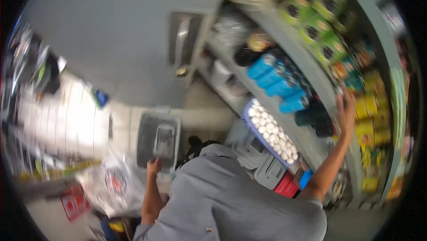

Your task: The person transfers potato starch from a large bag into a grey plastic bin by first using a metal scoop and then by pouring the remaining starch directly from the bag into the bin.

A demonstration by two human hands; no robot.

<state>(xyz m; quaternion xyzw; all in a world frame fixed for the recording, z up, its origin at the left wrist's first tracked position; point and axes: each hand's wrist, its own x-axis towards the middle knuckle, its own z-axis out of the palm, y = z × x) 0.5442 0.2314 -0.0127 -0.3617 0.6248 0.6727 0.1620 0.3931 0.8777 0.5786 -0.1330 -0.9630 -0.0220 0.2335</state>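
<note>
A person in a grey shirt (249, 201) is working between a stocked shelf (291, 45) and a tiled floor (122, 123). The left hand (154, 166) is curling closed on the near rim of a grey bin (147, 141), which is sitting low in front of the person, a pale printed item (164, 139) lying inside. A white bag (118, 183) is slumping just left of that arm. The right hand (346, 112) is reaching up to the shelf's edge beside yellow packs (367, 107), fingers extended; blur is hiding whether it is grasping anything. Lidded boxes (269, 170) are standing beneath a purple basket (262, 139) of eggs (271, 130). Blue packs (275, 81) and green packs (313, 30) are filling the shelving, and a grey door (111, 32) is standing beyond.
</note>
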